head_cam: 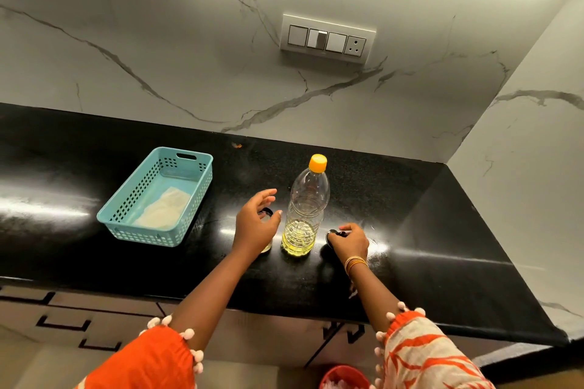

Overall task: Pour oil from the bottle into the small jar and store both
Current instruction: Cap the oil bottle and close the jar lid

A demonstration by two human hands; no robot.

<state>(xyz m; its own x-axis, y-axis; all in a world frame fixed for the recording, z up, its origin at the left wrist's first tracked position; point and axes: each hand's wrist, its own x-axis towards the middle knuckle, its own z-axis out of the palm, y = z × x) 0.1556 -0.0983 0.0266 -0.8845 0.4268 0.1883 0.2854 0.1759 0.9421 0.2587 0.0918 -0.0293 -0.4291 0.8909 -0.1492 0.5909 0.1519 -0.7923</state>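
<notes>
Capped oil bottle (306, 208) stands upright mid-tabletop (442, 246), between both hands. The left hand (256, 224), fingers spread, hovers over the small jar (266, 230), largely hidden beneath it; the right hand (349, 241) pinches a dark lid (335, 234). Pale liquid at the jar's base suggests pouring is done; closing and storing in the blue basket (158, 196) remain.

We are standing a clear bottle (306, 208) with an orange cap (318, 163) upright on the black counter (426, 230), yellow oil pooling in its base. Just left of the bottle, our left hand (256, 224) is hovering with loose fingers over a small jar (266, 232). Just right of the bottle, our right hand (349, 243) is pinching a dark lid (335, 235). Further left of the bottle, a blue basket (158, 196) is holding a pale cloth (164, 210).
</notes>
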